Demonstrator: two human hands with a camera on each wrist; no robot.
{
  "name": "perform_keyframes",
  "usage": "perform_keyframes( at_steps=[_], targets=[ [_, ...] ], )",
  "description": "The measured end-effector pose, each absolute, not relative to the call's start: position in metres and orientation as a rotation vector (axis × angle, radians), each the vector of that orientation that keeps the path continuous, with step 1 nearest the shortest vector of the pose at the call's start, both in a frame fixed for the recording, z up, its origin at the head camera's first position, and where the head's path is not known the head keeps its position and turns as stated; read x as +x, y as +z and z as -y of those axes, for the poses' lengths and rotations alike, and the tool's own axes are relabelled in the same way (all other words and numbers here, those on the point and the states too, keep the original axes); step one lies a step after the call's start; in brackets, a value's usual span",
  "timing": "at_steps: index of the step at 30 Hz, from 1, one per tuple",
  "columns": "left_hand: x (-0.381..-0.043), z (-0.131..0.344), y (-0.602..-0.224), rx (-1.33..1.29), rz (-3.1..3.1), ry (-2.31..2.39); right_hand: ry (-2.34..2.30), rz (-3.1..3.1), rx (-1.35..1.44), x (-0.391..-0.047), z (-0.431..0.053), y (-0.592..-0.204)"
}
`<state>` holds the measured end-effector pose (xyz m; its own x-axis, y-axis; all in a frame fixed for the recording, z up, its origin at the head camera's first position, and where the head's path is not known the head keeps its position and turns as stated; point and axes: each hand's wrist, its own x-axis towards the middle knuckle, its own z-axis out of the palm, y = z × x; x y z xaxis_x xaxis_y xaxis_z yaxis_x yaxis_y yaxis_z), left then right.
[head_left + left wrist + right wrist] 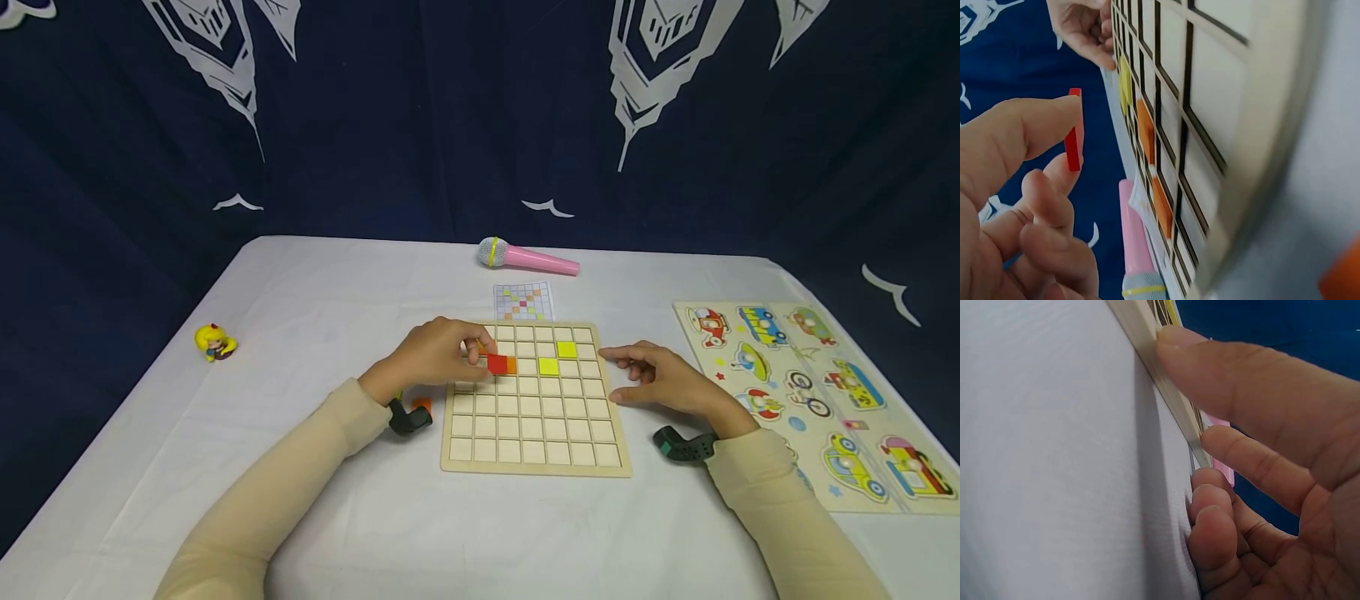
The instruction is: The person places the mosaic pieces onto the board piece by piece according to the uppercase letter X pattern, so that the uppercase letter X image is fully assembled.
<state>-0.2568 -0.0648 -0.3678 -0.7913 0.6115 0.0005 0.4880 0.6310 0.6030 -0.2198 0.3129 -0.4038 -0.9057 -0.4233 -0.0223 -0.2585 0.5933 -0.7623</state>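
My left hand (435,354) pinches a red square tile (497,364) between thumb and index finger, over the upper left part of the wooden grid board (536,470). In the left wrist view the red tile (1072,147) is seen edge-on, apart from the board. Two orange tiles (1145,131) lie in grid cells near it. Two yellow tiles, an upper one (566,350) and a lower one (548,367), sit diagonally in other cells. My right hand (660,379) rests at the board's right edge, thumb and index fingertips against the rim, other fingers loosely bent.
Behind the board lies a printed colour-pattern card (522,302), with a pink microphone (536,259) beyond it. An orange piece (422,404) is on the cloth left of the board, partly hidden. A vehicle puzzle board (825,408) lies right; a small yellow-haired figurine (215,342) lies far left.
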Motion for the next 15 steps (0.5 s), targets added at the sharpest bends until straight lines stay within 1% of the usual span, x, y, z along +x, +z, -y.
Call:
perform_keyframes(
  at_steps=[7,15],
  targets=[
    [-0.255,0.046,-0.367,0.984,-2.641,0.761,-1.222,-2.612,-0.564,-0.219,-0.313,-0.404],
    [-0.256,0.029,-0.371,0.974,-2.655,0.638,-1.225,-2.610,-0.577,-0.219,-0.313,-0.404]
  ],
)
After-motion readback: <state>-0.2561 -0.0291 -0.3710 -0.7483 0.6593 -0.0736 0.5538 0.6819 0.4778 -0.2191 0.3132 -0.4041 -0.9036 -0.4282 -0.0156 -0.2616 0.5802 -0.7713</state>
